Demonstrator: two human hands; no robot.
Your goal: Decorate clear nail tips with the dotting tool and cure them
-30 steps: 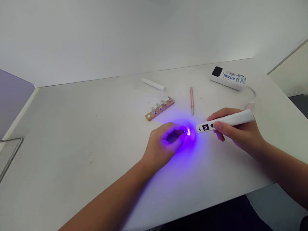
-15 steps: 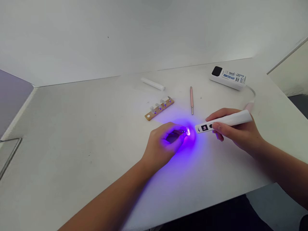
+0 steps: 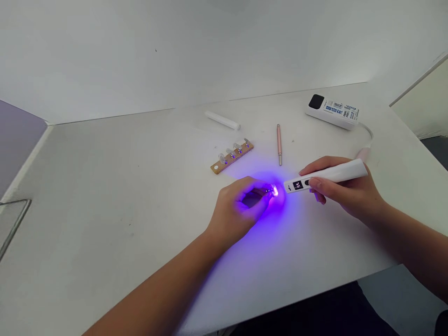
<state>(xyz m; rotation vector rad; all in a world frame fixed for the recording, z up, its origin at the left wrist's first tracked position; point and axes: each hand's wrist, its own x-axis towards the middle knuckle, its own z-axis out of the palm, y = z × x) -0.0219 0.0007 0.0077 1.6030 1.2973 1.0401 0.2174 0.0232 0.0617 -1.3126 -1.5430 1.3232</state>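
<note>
A white bench [image 3: 87, 186] fills most of the view, its far edge meeting a pale wall [image 3: 210, 51] and its near edge slanting up toward the right. The left hand [image 3: 233, 207] reaches over the near edge, thumb and fingertips pinching a small glowing piece [image 3: 275, 191] about midway between the bench's near and far edges. The right hand [image 3: 353, 193], closer to the right edge, is wrapped around a white handheld lamp [image 3: 336, 175], thumb at its dark button; the lamp's tip points left, just beside the piece but apart from it, and violet light pools over the fingers and bench. Near the far right corner lies a white box [image 3: 332, 114] with a black square on one end, a printed label and a pale cord. A wooden strip [image 3: 234, 159] lies beyond the left hand, carrying four clear curved pieces [image 3: 221, 158]. A white rod [image 3: 222, 120] lies between it and the far edge; to their right is a slim pink pen-like tool [image 3: 279, 140] with metal ends. The glowing piece is too bright for its exact shape to show.
</note>
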